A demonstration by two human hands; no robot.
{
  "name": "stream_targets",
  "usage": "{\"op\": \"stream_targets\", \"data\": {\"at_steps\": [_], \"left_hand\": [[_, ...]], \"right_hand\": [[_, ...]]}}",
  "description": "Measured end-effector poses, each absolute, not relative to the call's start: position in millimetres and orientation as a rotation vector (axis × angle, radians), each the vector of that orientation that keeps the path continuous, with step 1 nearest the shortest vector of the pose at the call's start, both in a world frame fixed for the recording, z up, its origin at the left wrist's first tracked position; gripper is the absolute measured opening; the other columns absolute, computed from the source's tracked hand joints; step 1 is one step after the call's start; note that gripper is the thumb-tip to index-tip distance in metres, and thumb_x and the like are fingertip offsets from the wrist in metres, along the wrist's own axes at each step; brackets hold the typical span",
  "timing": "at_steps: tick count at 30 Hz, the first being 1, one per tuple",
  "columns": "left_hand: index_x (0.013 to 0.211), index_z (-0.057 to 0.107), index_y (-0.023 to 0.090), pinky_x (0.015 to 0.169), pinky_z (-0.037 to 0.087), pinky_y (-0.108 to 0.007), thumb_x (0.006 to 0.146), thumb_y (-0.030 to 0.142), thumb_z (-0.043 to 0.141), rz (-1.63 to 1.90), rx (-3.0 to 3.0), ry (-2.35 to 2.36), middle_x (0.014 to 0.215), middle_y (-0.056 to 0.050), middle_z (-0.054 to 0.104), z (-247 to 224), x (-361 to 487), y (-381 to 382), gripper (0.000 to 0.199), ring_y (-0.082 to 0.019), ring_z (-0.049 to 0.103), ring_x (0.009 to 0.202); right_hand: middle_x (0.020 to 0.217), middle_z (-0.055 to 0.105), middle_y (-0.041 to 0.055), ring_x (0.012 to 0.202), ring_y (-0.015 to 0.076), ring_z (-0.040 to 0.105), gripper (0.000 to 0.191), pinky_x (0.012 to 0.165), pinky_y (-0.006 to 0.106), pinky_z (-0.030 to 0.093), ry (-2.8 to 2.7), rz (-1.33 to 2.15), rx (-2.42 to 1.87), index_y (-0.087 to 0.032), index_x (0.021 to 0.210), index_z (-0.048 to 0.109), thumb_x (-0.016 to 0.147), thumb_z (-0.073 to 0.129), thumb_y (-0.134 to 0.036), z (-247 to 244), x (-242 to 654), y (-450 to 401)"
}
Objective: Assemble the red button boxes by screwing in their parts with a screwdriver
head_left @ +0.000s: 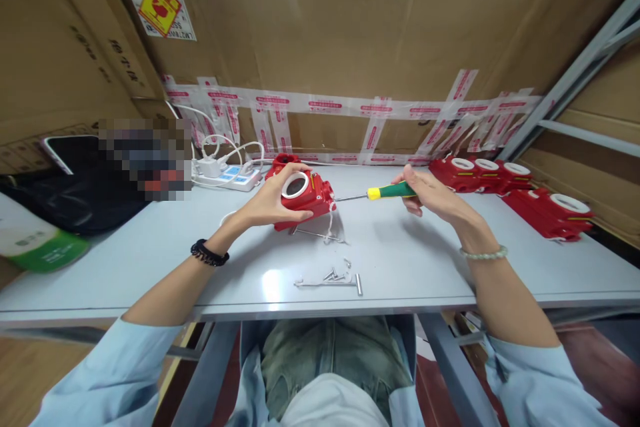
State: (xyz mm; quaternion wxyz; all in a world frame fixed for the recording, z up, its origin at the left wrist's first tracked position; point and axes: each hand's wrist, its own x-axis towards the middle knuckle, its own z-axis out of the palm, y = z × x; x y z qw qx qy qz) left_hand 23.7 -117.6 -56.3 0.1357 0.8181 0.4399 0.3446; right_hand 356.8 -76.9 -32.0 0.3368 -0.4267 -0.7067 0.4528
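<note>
Pale shirt front [327,403] nearest, below table [175,280]. Left hand [270,203] grips 1 red housing [315,199] over table; right hand [433,195] wraps screwdriver [389,191], tip at housing's end. Off-axis push could slip tip; loose screws [333,273] could roll off front edge if nudged.

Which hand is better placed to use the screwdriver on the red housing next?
The right hand, I'd judge: it holds the screwdriver by its green handle, shaft directed at the end of the red housing. The left hand is occupied gripping that housing.
</note>
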Motion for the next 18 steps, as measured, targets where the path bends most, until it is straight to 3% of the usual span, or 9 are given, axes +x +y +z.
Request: {"op": "stream_targets", "data": {"at_steps": [3, 7, 10, 15, 18], "left_hand": [[0.131, 0.044, 0.025, 0.109, 0.043, -0.044, 0.069, 0.038, 0.075, 0.995, 2.360, 1.270, 0.139, -0.006, 0.052, -56.3, 23.1, -116.8, 0.071, -0.029, 0.054, 0.126], [0.131, 0.044, 0.025, 0.109, 0.042, -0.045, 0.069, 0.036, 0.076, 1.016, 2.340, 1.277, 0.141, -0.007, 0.051, -55.6, 23.1, -117.6, 0.071, -0.029, 0.053, 0.127], [0.131, 0.044, 0.025, 0.109, 0.043, -0.043, 0.069, 0.037, 0.077, 1.014, 2.353, 1.269, 0.142, -0.007, 0.049, -55.1, 23.5, -118.6, 0.071, -0.029, 0.053, 0.127], [0.132, 0.043, 0.024, 0.109, 0.043, -0.042, 0.070, 0.037, 0.076, 0.972, 2.396, 1.245, 0.139, -0.007, 0.051, -56.4, 24.6, -118.8, 0.072, -0.028, 0.054, 0.125], [0.131, 0.043, 0.024, 0.109, 0.043, -0.042, 0.070, 0.037, 0.076, 0.971, 2.419, 1.219, 0.139, -0.007, 0.051, -57.2, 24.5, -118.2, 0.071, -0.028, 0.053, 0.126]], "right_hand": [[0.042, 0.036, -0.0077, 0.038, 0.0061, 0.033, 0.056, 0.042, 0.024, 0.027, -1.847, 1.170, -1.124, -0.018, 0.071, 0.052, 0.084, 0.051, -0.072, -31.9, 355.5, -76.2], [0.058, 0.056, -0.0037, 0.057, 0.0094, 0.051, 0.036, 0.058, 0.025, 0.036, -1.859, 1.093, -1.072, -0.019, 0.086, 0.057, 0.079, 0.073, -0.050, -29.9, 359.5, -76.0], [0.064, 0.060, -0.0036, 0.065, 0.0107, 0.054, 0.041, 0.064, 0.026, 0.039, -1.808, 1.120, -1.019, -0.019, 0.095, 0.057, 0.070, 0.081, -0.041, -31.0, 359.1, -75.2], [0.064, 0.053, -0.0060, 0.053, 0.0093, 0.050, 0.048, 0.053, 0.027, 0.037, -1.649, 1.249, -1.051, -0.019, 0.100, 0.054, 0.072, 0.078, -0.051, -33.2, 352.6, -75.7], [0.082, 0.063, -0.0022, 0.060, 0.0089, 0.056, 0.053, 0.060, 0.028, 0.042, -1.639, 1.246, -0.989, -0.021, 0.103, 0.054, 0.065, 0.085, -0.041, -31.7, 352.7, -77.8]]}}
